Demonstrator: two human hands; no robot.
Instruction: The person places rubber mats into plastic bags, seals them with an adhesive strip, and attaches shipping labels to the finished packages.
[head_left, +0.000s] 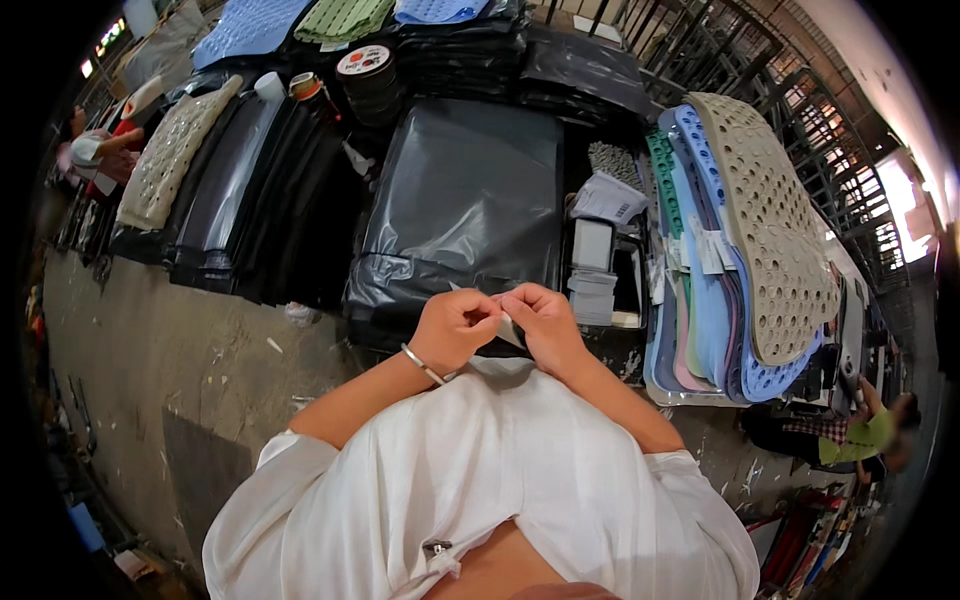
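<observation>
I pinch a small pale label (508, 328) between both hands, my left hand (455, 328) and right hand (545, 325) closed on it with fingertips meeting, just above the near edge of the grey plastic bag (465, 200). To peel it well, I judge, I should keep the pull slow and flat. Stacked perforated mats (750, 230) crowd my right; the concrete floor (150, 340) on my left lies open.
</observation>
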